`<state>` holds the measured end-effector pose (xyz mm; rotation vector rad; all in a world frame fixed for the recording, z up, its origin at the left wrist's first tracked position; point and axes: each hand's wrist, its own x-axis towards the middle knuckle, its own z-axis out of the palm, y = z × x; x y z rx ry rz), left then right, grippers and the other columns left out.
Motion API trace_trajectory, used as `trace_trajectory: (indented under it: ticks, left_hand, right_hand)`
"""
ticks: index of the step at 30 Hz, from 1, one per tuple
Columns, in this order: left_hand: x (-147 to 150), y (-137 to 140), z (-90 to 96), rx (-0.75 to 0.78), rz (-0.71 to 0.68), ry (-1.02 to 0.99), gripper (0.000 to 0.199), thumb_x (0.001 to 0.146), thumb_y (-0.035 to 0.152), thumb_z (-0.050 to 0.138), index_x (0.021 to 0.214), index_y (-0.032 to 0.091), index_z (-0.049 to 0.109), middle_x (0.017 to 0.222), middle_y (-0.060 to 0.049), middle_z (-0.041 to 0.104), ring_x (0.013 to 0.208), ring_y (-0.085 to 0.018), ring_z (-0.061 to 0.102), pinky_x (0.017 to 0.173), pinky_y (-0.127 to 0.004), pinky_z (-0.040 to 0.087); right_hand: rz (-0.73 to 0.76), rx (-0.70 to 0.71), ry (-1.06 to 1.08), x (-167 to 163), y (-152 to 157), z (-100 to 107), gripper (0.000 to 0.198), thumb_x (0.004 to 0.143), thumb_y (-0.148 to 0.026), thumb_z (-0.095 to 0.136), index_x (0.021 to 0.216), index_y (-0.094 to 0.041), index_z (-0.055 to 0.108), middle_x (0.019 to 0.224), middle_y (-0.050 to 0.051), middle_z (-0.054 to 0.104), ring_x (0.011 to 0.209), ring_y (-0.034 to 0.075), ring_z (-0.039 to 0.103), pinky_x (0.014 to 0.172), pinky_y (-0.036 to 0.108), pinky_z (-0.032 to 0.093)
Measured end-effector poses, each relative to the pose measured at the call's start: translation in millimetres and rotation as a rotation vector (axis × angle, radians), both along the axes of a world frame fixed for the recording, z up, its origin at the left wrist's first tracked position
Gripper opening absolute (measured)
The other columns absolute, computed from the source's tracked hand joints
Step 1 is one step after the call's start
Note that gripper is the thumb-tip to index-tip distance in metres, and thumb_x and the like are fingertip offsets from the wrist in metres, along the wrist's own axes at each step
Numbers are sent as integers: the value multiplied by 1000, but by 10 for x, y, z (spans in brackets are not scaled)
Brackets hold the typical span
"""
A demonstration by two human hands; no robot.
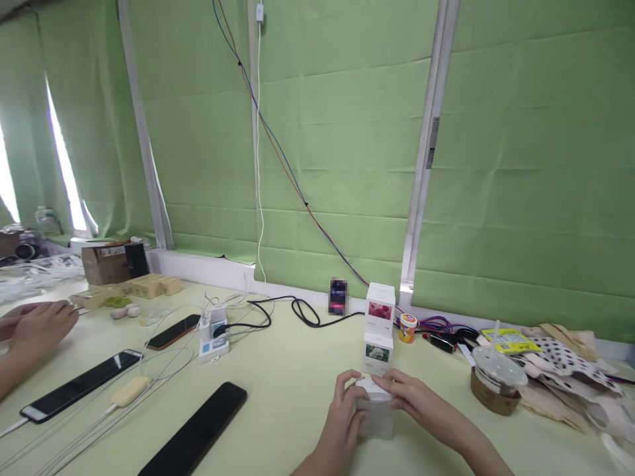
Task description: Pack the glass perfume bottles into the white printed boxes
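A small white box (381,422) stands on the pale table in front of me, held between both hands. My left hand (343,411) curls its fingers around the left side and top edge of the box. Fingers of my right hand (411,398) press on its top right edge. Just behind it is a white box with a white flower picture (378,354). A similar box with a pink flower picture (380,310) appears directly above that one, seemingly stacked or further back; I cannot tell which.
Several phones (196,433) and cables lie to the left, around a white power strip (214,345). Another person's hands (42,330) are at far left. An orange tub (407,328), a lidded cup (499,380) and fabric scraps (570,370) sit to the right.
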<state>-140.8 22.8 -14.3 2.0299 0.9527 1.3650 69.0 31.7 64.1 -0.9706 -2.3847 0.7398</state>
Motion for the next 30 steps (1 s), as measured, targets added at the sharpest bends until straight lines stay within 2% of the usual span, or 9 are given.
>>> trace_trajectory:
  ticks: [4,11,20,24,30]
  left_hand:
    - [-2,3,17,-31,-18,-32,20,85,12,43,94,22,58,120,-9,45,101,-22,54,87,-34,45]
    - [-24,19,32,-54,-76,-54,17,86,13,46,94,23,58,120,-9,51,109,-23,52,93,-36,42]
    - [-23,26,44,-38,-144,-84,18,87,11,45,94,21,57,120,-9,59,114,-23,53,96,-36,41]
    - [-29,29,66,-35,-154,-90,20,86,9,45,95,22,58,120,-8,59,114,-22,53,96,-34,42]
    - [-36,38,59,-58,-163,-102,21,84,6,47,93,22,58,119,-8,59,114,-22,53,97,-34,41]
  right_hand:
    - [28,-49,61,5,39,-2,39,96,-37,37,133,-34,50,118,7,62,109,20,56,98,36,41]
    - [71,-61,139,60,134,-48,44,93,-50,39,130,-31,54,130,8,61,116,24,56,99,39,41]
    - [72,-31,93,53,97,-29,44,91,-46,47,134,-36,46,128,6,62,115,23,57,98,35,41]
    - [63,-23,117,58,132,-92,44,90,-48,48,132,-36,49,118,7,67,105,24,60,91,35,45]
    - [117,-76,221,74,210,-255,49,91,-55,37,131,-32,53,110,10,66,91,23,61,73,32,49]
